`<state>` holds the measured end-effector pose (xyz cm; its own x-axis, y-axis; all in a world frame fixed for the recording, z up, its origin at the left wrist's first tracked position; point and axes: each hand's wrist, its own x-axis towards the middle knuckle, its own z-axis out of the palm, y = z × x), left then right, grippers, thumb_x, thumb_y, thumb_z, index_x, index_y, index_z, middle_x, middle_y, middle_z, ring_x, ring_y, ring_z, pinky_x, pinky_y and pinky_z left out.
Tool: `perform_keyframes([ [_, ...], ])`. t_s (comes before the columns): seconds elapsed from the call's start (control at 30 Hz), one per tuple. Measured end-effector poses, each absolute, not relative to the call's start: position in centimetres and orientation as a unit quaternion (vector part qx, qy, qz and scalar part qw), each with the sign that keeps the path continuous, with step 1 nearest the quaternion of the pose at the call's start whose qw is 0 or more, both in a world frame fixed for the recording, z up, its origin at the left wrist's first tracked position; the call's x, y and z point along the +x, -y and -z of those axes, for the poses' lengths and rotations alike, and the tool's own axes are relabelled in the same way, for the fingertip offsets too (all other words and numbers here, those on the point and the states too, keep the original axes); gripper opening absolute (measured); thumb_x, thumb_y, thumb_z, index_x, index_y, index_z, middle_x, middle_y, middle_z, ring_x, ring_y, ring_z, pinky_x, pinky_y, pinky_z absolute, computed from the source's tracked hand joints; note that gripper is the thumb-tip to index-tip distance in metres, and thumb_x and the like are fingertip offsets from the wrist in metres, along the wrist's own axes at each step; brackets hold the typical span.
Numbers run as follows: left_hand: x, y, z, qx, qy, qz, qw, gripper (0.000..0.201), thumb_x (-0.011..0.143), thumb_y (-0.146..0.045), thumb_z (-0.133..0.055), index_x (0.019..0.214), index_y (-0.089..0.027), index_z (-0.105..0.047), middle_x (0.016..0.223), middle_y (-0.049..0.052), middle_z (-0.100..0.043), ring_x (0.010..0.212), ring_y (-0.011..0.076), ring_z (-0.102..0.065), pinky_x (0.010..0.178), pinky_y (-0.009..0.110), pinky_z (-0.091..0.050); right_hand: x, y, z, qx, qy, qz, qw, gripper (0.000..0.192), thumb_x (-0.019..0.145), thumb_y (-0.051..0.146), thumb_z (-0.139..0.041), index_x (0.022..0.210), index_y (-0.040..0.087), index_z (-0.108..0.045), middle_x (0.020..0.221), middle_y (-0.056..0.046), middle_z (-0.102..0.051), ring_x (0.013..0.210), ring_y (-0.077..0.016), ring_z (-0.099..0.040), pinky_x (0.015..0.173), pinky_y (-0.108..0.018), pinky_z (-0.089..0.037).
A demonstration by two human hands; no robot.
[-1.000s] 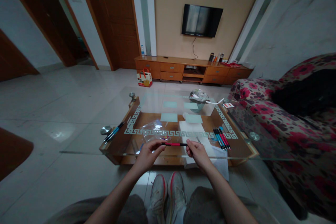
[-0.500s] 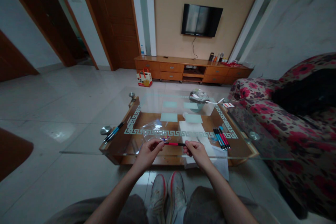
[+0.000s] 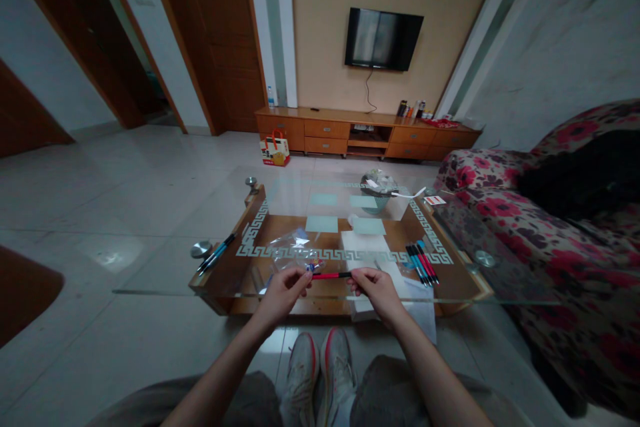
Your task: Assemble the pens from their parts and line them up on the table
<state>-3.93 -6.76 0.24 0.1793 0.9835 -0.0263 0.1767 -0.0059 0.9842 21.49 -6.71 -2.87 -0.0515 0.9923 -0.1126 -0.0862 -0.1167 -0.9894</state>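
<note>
Pinching slim red-and-black plastic-looking pen (image 3: 329, 275), left hand (image 3: 283, 288), right hand (image 3: 376, 288) at opposite ends, by clear glass tabletop (image 3: 170, 273)'s near edge. I'd guess light, stiff; grip ends.

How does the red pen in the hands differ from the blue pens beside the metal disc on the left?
The red pen has a red barrel with black parts; the blue pens are blue and black. The red pen is held crosswise between the left hand and right hand; the blue pens lie slanted on the glass table. Both are slim and partly black.
</note>
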Motion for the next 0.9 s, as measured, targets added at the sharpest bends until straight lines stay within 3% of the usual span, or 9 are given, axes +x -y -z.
perform_keyframes([
  [0.27,-3.8,6.6,0.2,0.569,-0.485,-0.384,0.542,0.052,0.088,-0.061,-0.051,0.066,-0.014,-0.061,0.057,0.001,-0.056,0.052,0.0116,-0.05,0.05,0.022,-0.037,21.4,7.1,2.4,-0.468,0.399,-0.616,0.492,0.045,0.068,0.046,-0.082,0.099,0.015,-0.074,0.085,-0.009,-0.075,0.076,-0.0188,-0.069,0.071,-0.03,-0.055],
  [0.33,-3.7,6.6,0.3,0.565,-0.478,-0.391,0.547,0.052,0.089,-0.061,-0.049,0.075,-0.013,-0.064,0.063,0.003,-0.059,0.054,0.0119,-0.052,0.051,0.022,-0.038,21.4,7.1,2.4,-0.469,0.391,-0.619,0.494,0.047,0.066,0.047,-0.083,0.099,0.014,-0.074,0.085,-0.01,-0.075,0.077,-0.0203,-0.07,0.071,-0.031,-0.056],
  [0.47,-3.6,6.7,0.1,0.567,-0.449,-0.42,0.548,0.047,0.085,-0.053,-0.061,0.112,-0.015,-0.063,0.092,0.007,-0.068,0.067,0.0137,-0.059,0.058,0.023,-0.046,21.4,7.0,2.6,-0.473,0.395,-0.612,0.496,0.048,0.067,0.047,-0.083,0.099,0.014,-0.074,0.084,-0.01,-0.075,0.076,-0.0205,-0.07,0.07,-0.032,-0.057],
  [0.57,-3.6,6.8,0.0,0.582,-0.431,-0.431,0.538,0.045,0.081,-0.046,-0.068,0.114,-0.016,-0.062,0.108,0.01,-0.067,0.081,0.0169,-0.063,0.069,0.027,-0.052,21.4,6.9,2.7,-0.474,0.397,-0.611,0.495,0.045,0.069,0.046,-0.082,0.1,0.014,-0.073,0.084,-0.01,-0.075,0.076,-0.0195,-0.07,0.07,-0.031,-0.056],
  [0.73,-3.8,6.7,0.4,0.588,-0.453,-0.403,0.535,0.037,0.084,-0.047,-0.064,0.102,-0.014,-0.066,0.084,0.007,-0.069,0.072,0.0169,-0.063,0.067,0.028,-0.051,21.3,6.8,2.8,-0.473,0.4,-0.608,0.496,0.046,0.069,0.047,-0.081,0.099,0.014,-0.073,0.086,-0.01,-0.075,0.074,-0.0183,-0.069,0.07,-0.031,-0.056],
  [0.9,-3.9,6.6,1.0,0.582,-0.462,-0.382,0.549,0.04,0.085,-0.051,-0.062,0.097,-0.014,-0.067,0.079,0.007,-0.071,0.068,0.0164,-0.063,0.064,0.027,-0.048,21.3,6.9,2.8,-0.472,0.411,-0.598,0.5,0.048,0.068,0.05,-0.081,0.099,0.015,-0.073,0.084,-0.009,-0.074,0.071,-0.0174,-0.069,0.069,-0.031,-0.055],
])
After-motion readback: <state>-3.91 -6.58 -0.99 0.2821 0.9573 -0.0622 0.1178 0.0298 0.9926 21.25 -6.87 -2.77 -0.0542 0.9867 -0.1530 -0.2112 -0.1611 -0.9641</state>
